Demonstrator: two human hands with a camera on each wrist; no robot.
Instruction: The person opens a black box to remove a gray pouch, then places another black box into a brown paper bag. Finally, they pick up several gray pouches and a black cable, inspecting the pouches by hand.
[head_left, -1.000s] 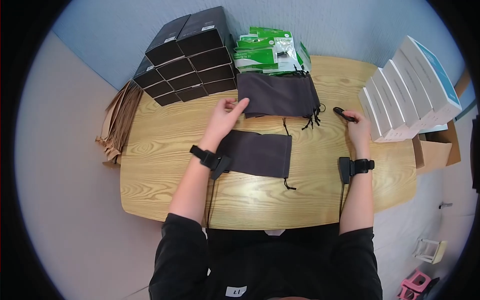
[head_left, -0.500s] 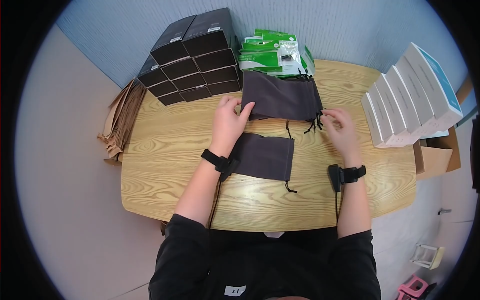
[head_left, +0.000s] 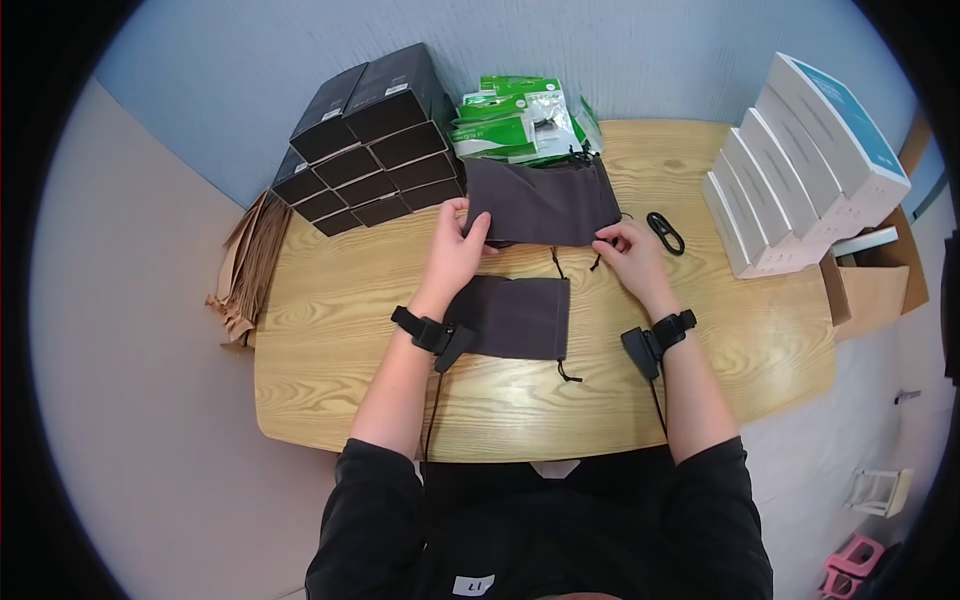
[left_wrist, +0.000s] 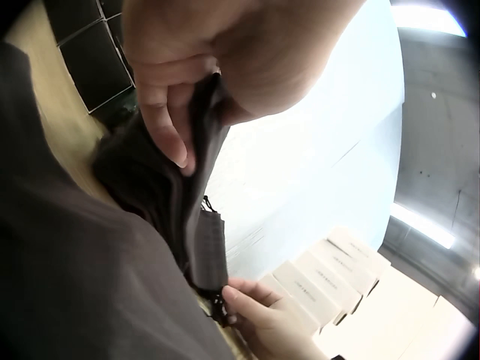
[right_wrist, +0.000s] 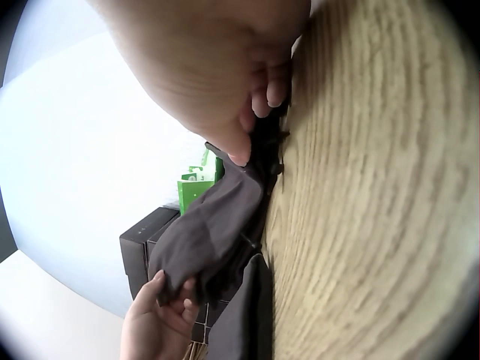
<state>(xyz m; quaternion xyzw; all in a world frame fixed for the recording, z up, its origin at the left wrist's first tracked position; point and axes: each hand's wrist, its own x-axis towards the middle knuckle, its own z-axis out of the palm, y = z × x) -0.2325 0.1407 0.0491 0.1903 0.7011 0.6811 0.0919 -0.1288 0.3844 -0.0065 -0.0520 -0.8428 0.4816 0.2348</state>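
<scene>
A pile of dark grey drawstring pouches (head_left: pixel 545 200) lies at the middle of the table. My left hand (head_left: pixel 458 245) grips the pile's left edge, thumb on top and fingers beneath, as the left wrist view shows. At the opposite end, my right hand (head_left: pixel 632 258) pinches the near corner by the black drawstrings; in the right wrist view the cloth (right_wrist: pixel 214 225) stretches between both hands. Another grey pouch (head_left: pixel 515 318) lies flat closer to me, partly covered by my left wrist. A coiled black cable (head_left: pixel 665 234) rests on the table just right of my right hand.
Stacked black boxes (head_left: pixel 375 150) stand at the back left, beside green-and-white packets (head_left: pixel 520 125). White boxes (head_left: pixel 790 185) lean in a row at the right, near an open carton (head_left: pixel 875 290). Folded brown paper bags (head_left: pixel 250 270) hang at the table's left edge.
My right hand has let go of the black cable, which now lies on the table, and has moved left to pinch the pouches' corner. My left hand stays at their left edge.
</scene>
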